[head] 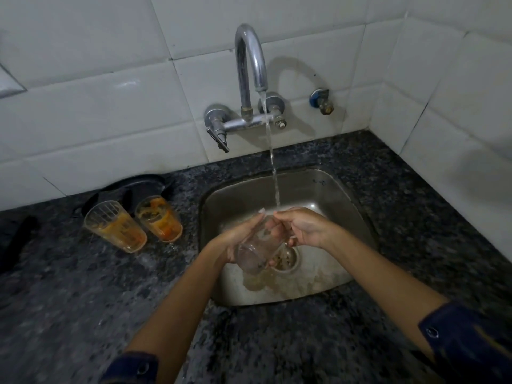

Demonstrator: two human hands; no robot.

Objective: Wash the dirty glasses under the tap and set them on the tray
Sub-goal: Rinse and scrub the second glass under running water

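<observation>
Over the steel sink [327,189], seen from the head camera, both hands meet around a clear glass [256,249] held tilted, its rim towards the far side and its base towards the near side, above the drain [286,259]. The left hand [238,236] cups the glass from the left with its fingers curled round the wall. The right hand [300,228] grips it at the rim end from the right, fingers bent over the mouth. A stream of water [273,162] falls from the curved tap [249,73] on the tiled wall [110,106] and lands on the hands at the glass's rim.

On the speckled dark worktop [83,300], left of the sink, stand two dirty glasses side by side, both smeared with orange residue: the left dirty glass [116,227] and, just beside it, the right dirty glass [160,218]. Behind them, against the wall, lies a dark tray [133,184], partly hidden by the glasses. A small blue-capped valve [321,101] sits on the wall to the right of the tap. Dark blue sleeves [471,342] cover the forearms near the bottom edge.
</observation>
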